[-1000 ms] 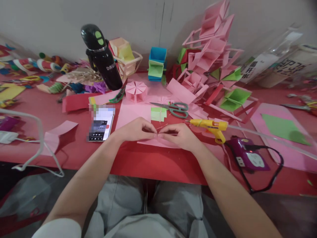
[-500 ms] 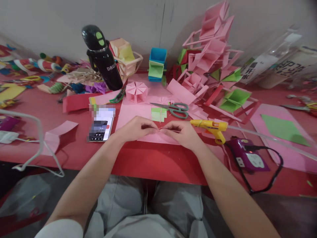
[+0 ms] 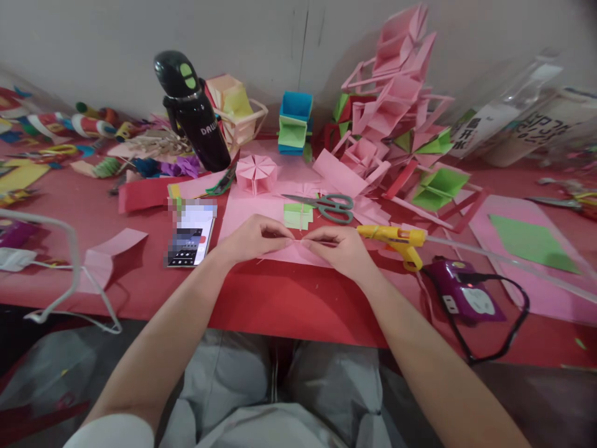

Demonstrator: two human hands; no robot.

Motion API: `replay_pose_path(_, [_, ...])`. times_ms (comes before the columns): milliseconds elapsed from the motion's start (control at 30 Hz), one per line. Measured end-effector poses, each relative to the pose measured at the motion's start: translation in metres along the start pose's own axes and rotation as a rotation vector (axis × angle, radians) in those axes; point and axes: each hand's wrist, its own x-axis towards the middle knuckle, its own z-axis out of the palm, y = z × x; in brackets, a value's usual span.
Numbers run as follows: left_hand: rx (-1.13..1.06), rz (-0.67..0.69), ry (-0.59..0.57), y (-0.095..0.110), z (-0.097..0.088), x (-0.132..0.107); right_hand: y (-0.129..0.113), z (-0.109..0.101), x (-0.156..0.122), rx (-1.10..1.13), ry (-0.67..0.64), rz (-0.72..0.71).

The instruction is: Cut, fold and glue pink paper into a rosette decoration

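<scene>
My left hand (image 3: 252, 239) and my right hand (image 3: 339, 247) meet fingertip to fingertip over a pink paper sheet (image 3: 237, 211). Both are closed in a pinch. Whatever small piece sits between the fingertips is too tiny and hidden to name. Just beyond my fingers lie several light green paper pieces (image 3: 293, 218) and grey-handled scissors (image 3: 336, 206), blades pointing left. Beside my right hand rests a yellow glue gun (image 3: 396, 236) with a long clear glue stick in its back. A folded pink paper piece (image 3: 256, 173) stands farther back on the sheet.
Left of my hands lies a phone (image 3: 191, 239), with a black bottle (image 3: 196, 118) behind it. Folded pink paper shapes (image 3: 387, 106) are stacked at the back right. A purple power strip (image 3: 464, 292) with a black cable sits right. A white metal stand (image 3: 74, 255) is at left.
The small pale strip seen between my fingertips is now hidden. My hands stay together in nearly the same place, and the view has shifted very slightly.
</scene>
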Motion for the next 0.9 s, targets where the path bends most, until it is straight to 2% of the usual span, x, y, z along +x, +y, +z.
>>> replay_pose_path(267, [-0.084,-0.118,-0.018,-0.0035,0.0040,0.0043,0.0005,0.0023,0.0015,0.043,0.019,-0.014])
replay_pose_path(600, [-0.112,-0.146,-0.007,-0.0014,0.0055,0.0032,0.0014,0.0040,0.0017,0.072,-0.025,0.081])
replay_pose_path(900, [-0.138,-0.198,-0.044,0.0005,0.0052,0.0040,0.0018,0.0064,0.0016,0.099,-0.008,0.086])
